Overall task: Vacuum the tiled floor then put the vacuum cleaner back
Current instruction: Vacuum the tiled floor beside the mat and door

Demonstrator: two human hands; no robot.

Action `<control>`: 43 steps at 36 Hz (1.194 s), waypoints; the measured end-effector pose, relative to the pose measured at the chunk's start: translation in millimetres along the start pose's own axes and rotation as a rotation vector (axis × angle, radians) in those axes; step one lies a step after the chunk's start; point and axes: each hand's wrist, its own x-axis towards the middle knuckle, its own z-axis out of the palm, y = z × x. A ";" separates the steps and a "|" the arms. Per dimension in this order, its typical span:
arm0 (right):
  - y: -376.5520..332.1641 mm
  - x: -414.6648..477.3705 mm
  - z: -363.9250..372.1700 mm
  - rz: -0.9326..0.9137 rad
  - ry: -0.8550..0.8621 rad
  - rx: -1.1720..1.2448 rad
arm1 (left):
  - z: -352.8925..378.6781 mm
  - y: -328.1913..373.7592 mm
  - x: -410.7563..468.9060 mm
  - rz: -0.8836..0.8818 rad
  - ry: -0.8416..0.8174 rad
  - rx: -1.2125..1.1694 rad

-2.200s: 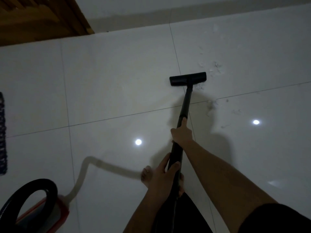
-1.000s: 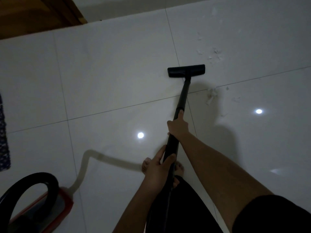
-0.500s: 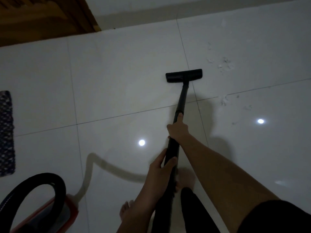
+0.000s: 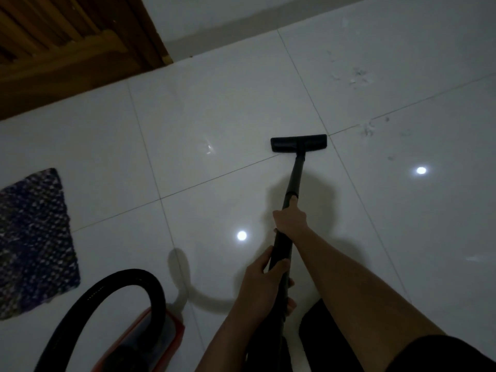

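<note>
A black vacuum wand point(image 4: 294, 178) runs from my hands down to a flat black floor head point(image 4: 298, 143) resting on the glossy white tiled floor point(image 4: 214, 108). My right hand point(image 4: 290, 217) grips the wand higher up, with the index finger stretched along it. My left hand point(image 4: 264, 277) holds the wand lower, near my body. The red vacuum body point(image 4: 158, 342) sits at the bottom left, and its black hose point(image 4: 112, 283) arches over it. Bits of dust and debris point(image 4: 359, 77) lie on the tiles to the right of the head, with more debris point(image 4: 369, 128) near the grout line.
A dark woven mat point(image 4: 32, 237) lies at the left. A brown wooden door point(image 4: 53, 44) fills the top left corner, next to a pale wall base point(image 4: 268, 17). Ceiling lights reflect in the tiles. My dark shorts and a bare foot show at the bottom.
The floor head has been drawn back toward me and to the left, away from the debris. The view has shifted, showing more of the mat, door and vacuum body.
</note>
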 end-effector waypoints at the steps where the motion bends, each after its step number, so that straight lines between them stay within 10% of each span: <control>1: 3.7 -4.8 1.6 0.002 0.011 0.017 | -0.7 -3.0 -4.7 -0.003 -0.004 0.004; 43: 45.1 105.8 -203.5 0.124 0.055 0.432 | 178.2 48.4 102.4 -0.109 -0.197 0.068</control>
